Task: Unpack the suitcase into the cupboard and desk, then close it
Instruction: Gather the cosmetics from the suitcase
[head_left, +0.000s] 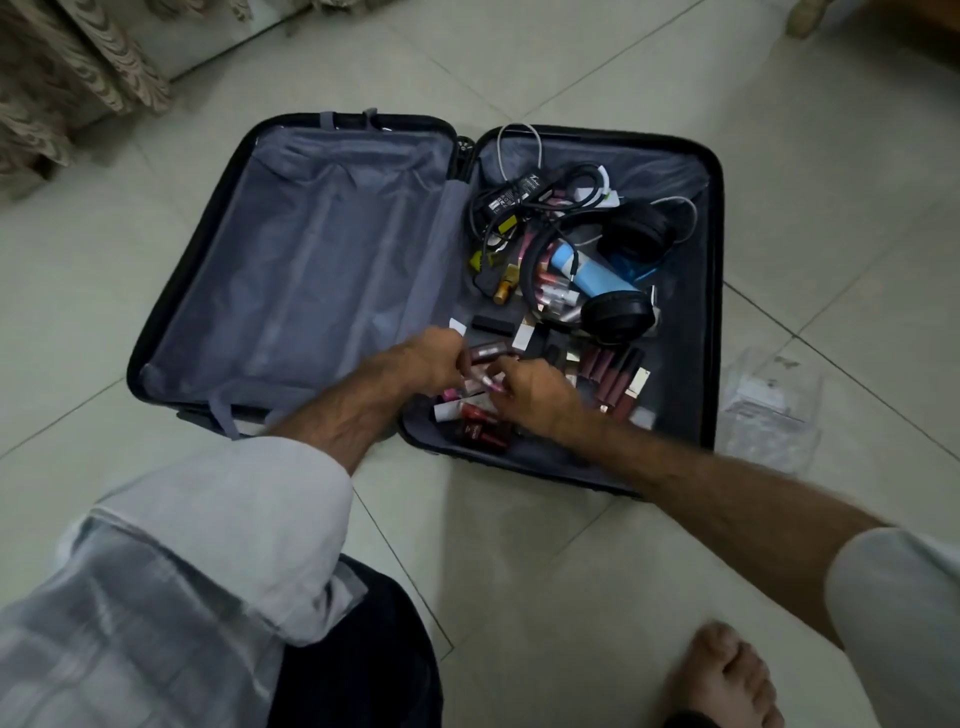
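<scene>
A black suitcase (714, 291) lies open flat on the tiled floor. Its left half with grey lining (311, 270) holds nothing. The right half holds black headphones (618, 314), a light blue bottle (592, 273), a black charger with cables (519, 195) and several lipsticks and small cosmetic tubes (613, 371). My left hand (434, 358) and my right hand (530, 387) meet over the near corner of the right half. Each grips small cosmetic tubes (480, 371) from the pile there. More red tubes (480, 434) lie just below the hands.
A clear plastic pouch (769, 410) lies on the floor to the right of the suitcase. Patterned fabric (62, 78) hangs at the top left. My bare foot (727, 675) and knee are at the bottom of the view.
</scene>
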